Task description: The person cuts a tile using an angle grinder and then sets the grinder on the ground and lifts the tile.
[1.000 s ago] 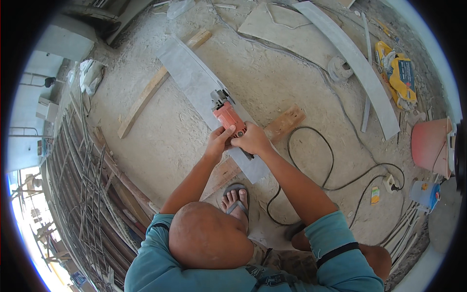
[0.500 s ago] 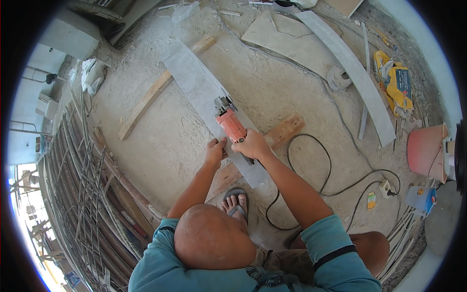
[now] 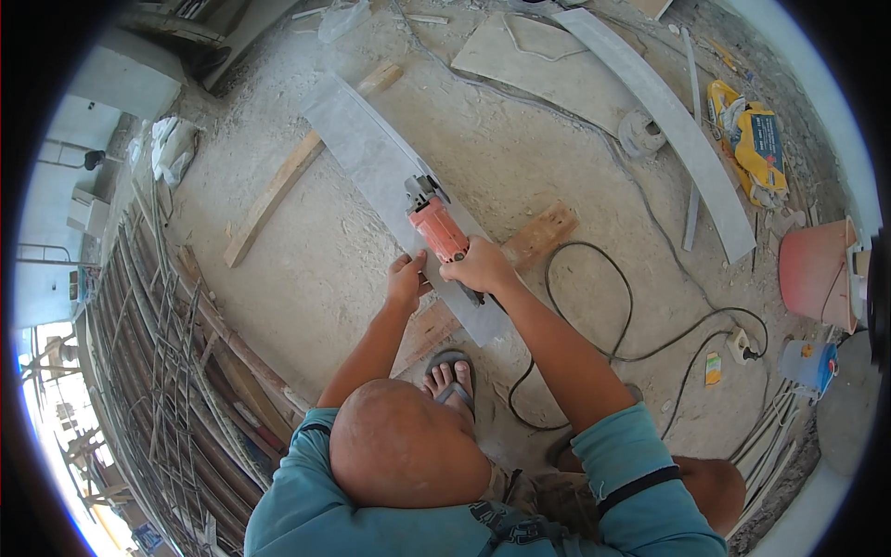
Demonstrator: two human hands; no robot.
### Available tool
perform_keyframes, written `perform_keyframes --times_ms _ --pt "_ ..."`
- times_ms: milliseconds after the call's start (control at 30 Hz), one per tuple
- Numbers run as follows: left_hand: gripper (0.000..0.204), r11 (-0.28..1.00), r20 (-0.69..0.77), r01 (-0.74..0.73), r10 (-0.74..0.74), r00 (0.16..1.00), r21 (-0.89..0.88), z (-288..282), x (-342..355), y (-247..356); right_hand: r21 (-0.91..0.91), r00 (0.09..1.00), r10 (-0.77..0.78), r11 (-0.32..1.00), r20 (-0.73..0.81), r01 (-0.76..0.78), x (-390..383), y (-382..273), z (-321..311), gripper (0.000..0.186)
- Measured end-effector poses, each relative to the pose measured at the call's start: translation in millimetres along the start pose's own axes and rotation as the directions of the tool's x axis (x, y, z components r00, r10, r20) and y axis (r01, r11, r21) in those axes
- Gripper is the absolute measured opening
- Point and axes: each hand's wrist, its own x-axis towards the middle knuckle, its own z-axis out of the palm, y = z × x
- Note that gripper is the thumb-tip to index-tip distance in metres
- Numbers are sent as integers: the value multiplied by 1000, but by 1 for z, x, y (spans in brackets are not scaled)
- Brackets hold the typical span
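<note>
A long grey board [image 3: 343, 139] lies diagonally across two timber battens, with a narrow lengthwise cut or strip along its right side. My right hand [image 3: 480, 265] is closed on the rear of a red angle grinder [image 3: 436, 224], whose grey guard rests over that line near the board's middle. A black cable runs from the tool. My left hand [image 3: 405, 277] grips the board's left edge just below the grinder, thumb uppermost. My foot in a flip-flop [image 3: 450, 381] is beside the board's near end.
A curved grey strip [image 3: 677, 130], yellow bag [image 3: 747, 148], red bucket [image 3: 807, 274] and blue-lidded container [image 3: 803, 367] lie right. Looped cable [image 3: 629, 306] and plug [image 3: 740, 344] are on the floor. Piled poles and rebar [image 3: 172, 371] fill the left; a timber batten [image 3: 269, 204] crosses behind.
My left hand has left the grinder for the board's left edge and since slid slightly up along it. My right hand stays on the grinder, which has shifted very little.
</note>
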Motion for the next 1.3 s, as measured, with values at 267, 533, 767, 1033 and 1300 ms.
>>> perform_keyframes --times_ms 267,533,767,1033,1300 --pt "32 976 -28 -31 38 999 218 -1 -5 -10 -18 1000 -20 1000 14 21 -7 10 -4 59" --pt "32 976 -9 -40 43 999 216 1 -9 -10 -17 1000 -2 1000 10 2 -6 8 -3 56" --pt "31 986 1 -22 22 1000 166 6 -15 -6 -21 999 16 1000 32 -16 -9 9 -6 58" --pt "32 987 -5 6 -5 1000 161 1 -14 -5 -25 1000 2 1000 -6 -2 -19 18 -6 58" --pt "31 983 -45 -3 12 999 183 5 -15 -9 -29 1000 -3 1000 0 3 -23 18 -8 56"
